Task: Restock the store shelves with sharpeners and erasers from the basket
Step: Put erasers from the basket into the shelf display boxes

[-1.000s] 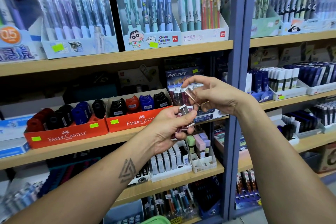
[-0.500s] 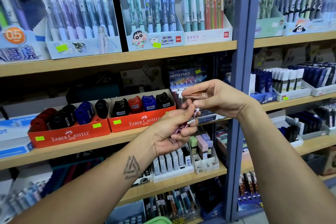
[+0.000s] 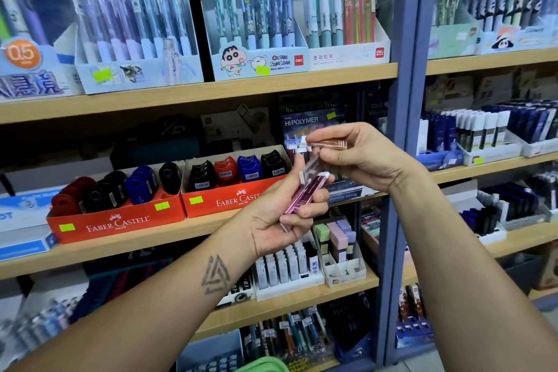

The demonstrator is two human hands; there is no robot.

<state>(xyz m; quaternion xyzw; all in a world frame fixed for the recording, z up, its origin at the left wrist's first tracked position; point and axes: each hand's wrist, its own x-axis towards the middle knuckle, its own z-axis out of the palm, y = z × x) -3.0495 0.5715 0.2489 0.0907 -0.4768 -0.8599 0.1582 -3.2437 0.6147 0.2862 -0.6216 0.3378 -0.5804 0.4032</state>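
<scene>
Erasers split between hands: right hand (image 3: 367,157) has drawn a rose-gold stick eraser (image 3: 327,143) up, fingers pinching it; left hand (image 3: 282,214) grips remaining pink ones (image 3: 305,193). Hi-Polymer display (image 3: 312,125) at 12 o'clock, prob. next stop. Basket (image 3: 265,365) at 6.

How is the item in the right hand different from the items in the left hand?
1. Colour: the right hand pinches a copper-brown stick eraser; the left hand holds pink-purple stick erasers.
2. Pose: the brown one lies about level, while the pink ones tilt up to the right.
3. Number: the right hand holds one; the left holds a small bunch.
Both kinds are slim, with a white end.
</scene>
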